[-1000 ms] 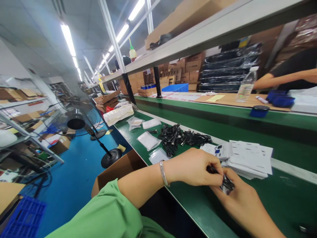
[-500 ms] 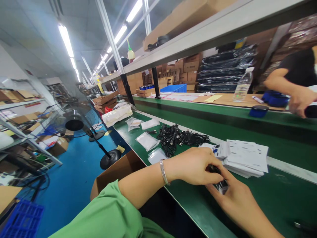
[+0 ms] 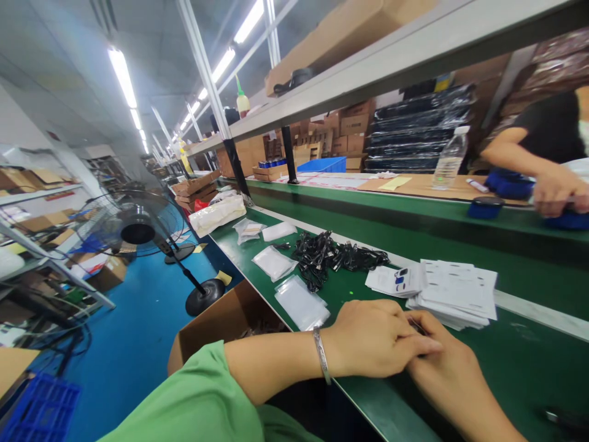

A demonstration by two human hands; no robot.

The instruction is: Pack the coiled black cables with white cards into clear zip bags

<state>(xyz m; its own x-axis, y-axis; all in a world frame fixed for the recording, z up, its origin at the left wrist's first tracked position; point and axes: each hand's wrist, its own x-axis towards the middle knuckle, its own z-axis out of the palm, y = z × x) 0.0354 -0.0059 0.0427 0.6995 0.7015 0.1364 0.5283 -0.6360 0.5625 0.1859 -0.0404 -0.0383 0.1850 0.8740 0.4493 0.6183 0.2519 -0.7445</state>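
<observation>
- The left hand (image 3: 380,341), the one with the bracelet (image 3: 321,355) at its wrist, has come down and nearer the body; its fingers now lie across the right hand (image 3: 446,362).
- Half a second ago, black strands and something shiny showed between the two hands. Now just a sliver of the dark bundle (image 3: 418,328) shows in the gap between them, above the counter (image 3: 519,374).
- The right hand's grip is curled around that bundle. The left hand's fingers are bent over it, but whether they pinch it or only press on it, I cannot tell, as the back of the hand hides them.
- My reading: the bundle is being tucked or pressed into shape in the hands, and has not been put down.
- With the left arm lower, more of the clear bags (image 3: 301,301) and the leaflets (image 3: 396,280) comes into view.
- The pile of black cables (image 3: 317,258) and the paper stack (image 3: 455,291) look unchanged, so the handling seems confined to the one bundle.
- Across the counter, a co-worker's hand (image 3: 559,190) now rests on a blue thing (image 3: 570,220), apart from this work.
</observation>
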